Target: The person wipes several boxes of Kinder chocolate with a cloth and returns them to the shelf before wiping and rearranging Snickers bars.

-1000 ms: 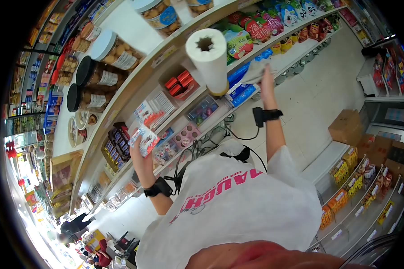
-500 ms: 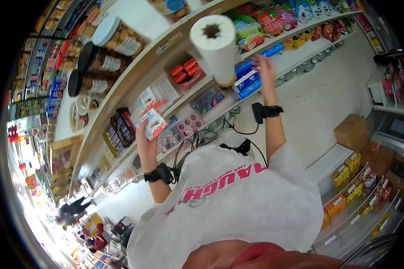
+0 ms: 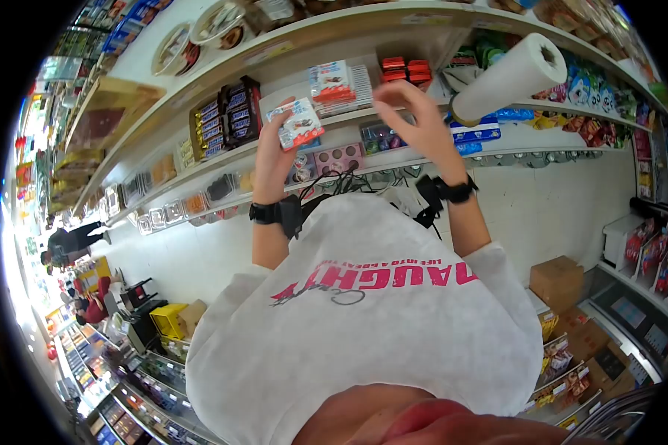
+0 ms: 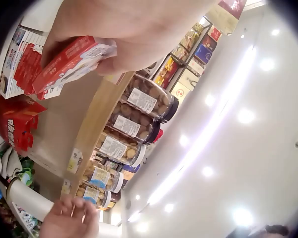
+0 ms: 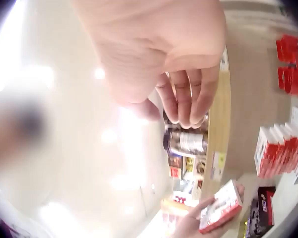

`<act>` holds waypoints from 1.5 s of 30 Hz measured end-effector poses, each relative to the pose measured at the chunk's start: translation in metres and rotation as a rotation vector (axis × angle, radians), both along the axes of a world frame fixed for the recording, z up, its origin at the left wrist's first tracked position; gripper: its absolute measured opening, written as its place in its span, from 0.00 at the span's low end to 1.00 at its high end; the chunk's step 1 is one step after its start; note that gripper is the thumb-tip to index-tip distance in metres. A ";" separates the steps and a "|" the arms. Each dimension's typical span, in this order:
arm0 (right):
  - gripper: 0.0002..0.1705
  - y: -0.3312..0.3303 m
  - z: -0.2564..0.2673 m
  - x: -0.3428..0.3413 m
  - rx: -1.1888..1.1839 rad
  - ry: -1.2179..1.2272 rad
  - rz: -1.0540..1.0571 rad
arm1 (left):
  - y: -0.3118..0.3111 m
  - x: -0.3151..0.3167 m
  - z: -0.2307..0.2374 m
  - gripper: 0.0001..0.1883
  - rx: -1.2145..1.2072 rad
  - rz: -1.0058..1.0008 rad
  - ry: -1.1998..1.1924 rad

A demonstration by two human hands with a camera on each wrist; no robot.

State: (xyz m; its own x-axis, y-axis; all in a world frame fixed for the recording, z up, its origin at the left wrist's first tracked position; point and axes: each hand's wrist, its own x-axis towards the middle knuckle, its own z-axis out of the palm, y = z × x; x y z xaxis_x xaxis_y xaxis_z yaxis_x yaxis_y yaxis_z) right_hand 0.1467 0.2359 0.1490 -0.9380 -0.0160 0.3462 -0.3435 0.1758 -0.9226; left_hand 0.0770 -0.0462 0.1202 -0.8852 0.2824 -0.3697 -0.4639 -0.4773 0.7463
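In the head view my left hand (image 3: 276, 152) grips a small red and white chocolate box (image 3: 300, 124) in front of the shelf. The left wrist view shows that chocolate box (image 4: 72, 64) between thumb and fingers. A row of matching boxes (image 3: 341, 85) stands on the shelf just behind it. My right hand (image 3: 419, 122) holds nothing; its fingers are loosely bent, apart from the goods. In the right wrist view the right hand (image 5: 169, 59) hangs with relaxed fingers, and the held box is below it.
A white plastic-bag roll (image 3: 508, 78) stands upright at the shelf, right of my right hand. Dark trays of chocolate bars (image 3: 226, 119) lie to the left, red packs (image 3: 406, 72) to the right. Cables (image 3: 341, 182) hang near my waist. Cookie jars (image 4: 139, 99) line the top shelf.
My right hand has let go of a grey cloth by the blue packs and moved left, towards the box row. The left hand keeps its box. The head view has turned left.
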 end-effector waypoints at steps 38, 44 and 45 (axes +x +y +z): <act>0.45 -0.142 0.013 -0.068 0.600 0.220 0.312 | -0.057 -0.013 -0.002 0.31 0.455 -0.136 -0.175; 0.46 -0.147 -0.005 -0.069 0.553 0.207 0.322 | -0.050 -0.017 -0.014 0.20 0.353 -0.060 -0.134; 0.46 -0.147 -0.003 -0.070 0.554 0.211 0.321 | -0.050 -0.016 -0.014 0.19 0.377 -0.059 -0.157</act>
State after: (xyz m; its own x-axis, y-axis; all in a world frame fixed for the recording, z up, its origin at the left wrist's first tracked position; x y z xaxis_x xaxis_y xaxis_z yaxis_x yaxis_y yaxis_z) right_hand 0.0770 0.0887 0.1464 -0.7703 -0.5108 0.3817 -0.6207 0.4632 -0.6326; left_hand 0.0609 -0.0965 0.1057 -0.8048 0.4720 -0.3598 -0.5926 -0.6731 0.4425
